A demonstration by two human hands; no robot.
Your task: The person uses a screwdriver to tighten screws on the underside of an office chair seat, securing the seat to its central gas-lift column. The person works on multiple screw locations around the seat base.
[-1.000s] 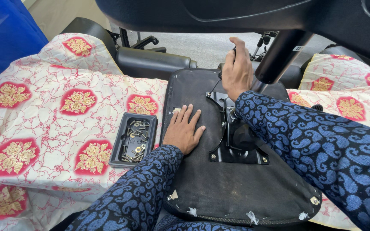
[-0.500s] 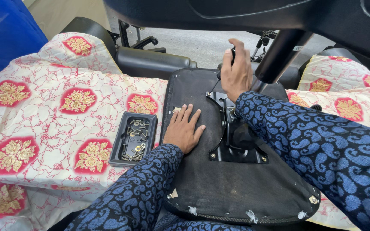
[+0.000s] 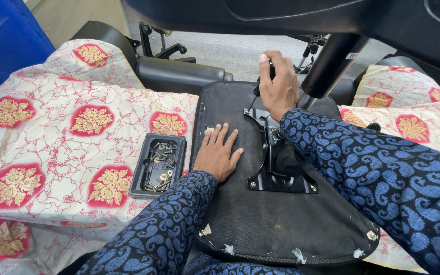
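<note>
While the left hand point(image 3: 219, 155) is lying flat and open on the upturned chair seat point(image 3: 260, 203), the right hand point(image 3: 277, 87) is gripping a screwdriver point(image 3: 258, 87) on the black metal mounting plate point(image 3: 276, 163) just below it. Seat's looking bulky and stiff, so I'd be bracing the padded underside; small screws are sitting in a tray point(image 3: 158, 165) left of the left hand.

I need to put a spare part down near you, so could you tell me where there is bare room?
The patterned cloth left of the screw tray is bare. So is the near part of the black seat base, between the metal bracket and its front edge. Around the bracket it is crowded: the left hand lies flat, the right hand grips a screwdriver.
</note>
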